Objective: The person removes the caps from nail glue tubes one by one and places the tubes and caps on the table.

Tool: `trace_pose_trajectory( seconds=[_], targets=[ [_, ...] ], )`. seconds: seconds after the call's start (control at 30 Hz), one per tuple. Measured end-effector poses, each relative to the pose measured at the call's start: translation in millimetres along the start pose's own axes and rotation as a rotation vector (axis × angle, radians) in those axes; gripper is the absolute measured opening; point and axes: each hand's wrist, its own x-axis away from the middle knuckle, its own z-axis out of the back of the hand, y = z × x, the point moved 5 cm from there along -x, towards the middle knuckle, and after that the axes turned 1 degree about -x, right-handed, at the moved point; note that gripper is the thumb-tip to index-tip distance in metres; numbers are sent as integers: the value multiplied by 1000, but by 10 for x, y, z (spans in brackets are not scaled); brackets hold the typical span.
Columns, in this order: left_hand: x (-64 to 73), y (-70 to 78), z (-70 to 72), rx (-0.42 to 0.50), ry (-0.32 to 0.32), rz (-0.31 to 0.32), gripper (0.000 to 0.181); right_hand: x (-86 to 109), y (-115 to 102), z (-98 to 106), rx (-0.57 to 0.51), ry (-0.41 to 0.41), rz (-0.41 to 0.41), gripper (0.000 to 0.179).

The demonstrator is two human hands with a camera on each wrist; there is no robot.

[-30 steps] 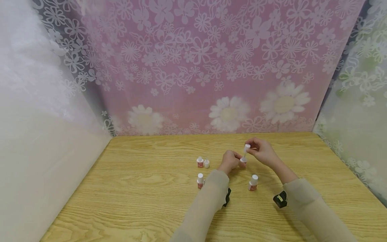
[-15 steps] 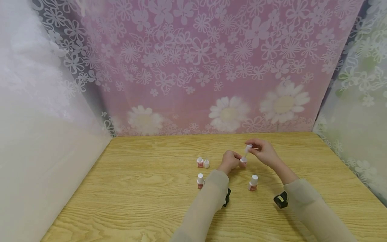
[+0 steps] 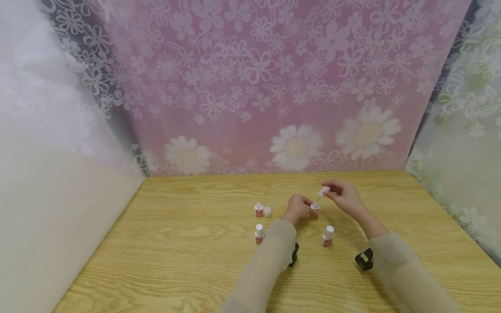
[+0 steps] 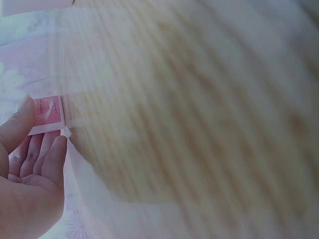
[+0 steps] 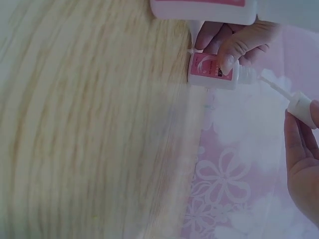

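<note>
My left hand (image 3: 299,207) grips a small white bottle (image 5: 212,69) with a pink-red label, standing on the table. The bottle's neck is uncapped. Above and to its right, my right hand (image 3: 344,199) pinches a white brush cap (image 5: 300,108) between thumb and fingers. The cap is tilted, and its thin white brush (image 5: 275,86) points down toward the bottle's mouth, with the tip very near it. In the left wrist view, the thumb lies over the bottle's label (image 4: 47,110), and the upper bottle is out of sight.
On the wooden table (image 3: 188,261), a capped bottle (image 3: 328,236) stands nearer, to the right. Farther left stand an uncapped bottle (image 3: 258,210) beside a loose white cap (image 3: 268,211), and another capped bottle (image 3: 259,234), partly behind my left sleeve. Floral sheets surround the table.
My right hand has shifted slightly right, and the brush cap has gone from nearly upright to leaning right. The left hand and the bottle have stayed in place.
</note>
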Motion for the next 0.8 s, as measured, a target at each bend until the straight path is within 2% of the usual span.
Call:
trace_pose_trajectory(
  seconds=[0.2, 0.4, 0.8],
  targets=[
    [3, -4, -4, -1, -4, 25, 16, 12, 60, 27, 4, 14, -17, 29],
    [-1, -9, -9, 3, -5, 20, 16, 23, 115, 27, -9, 13, -39, 31],
    [11, -3, 3, 16, -7, 14, 17, 38, 119, 34, -12, 43, 0, 26]
  ],
)
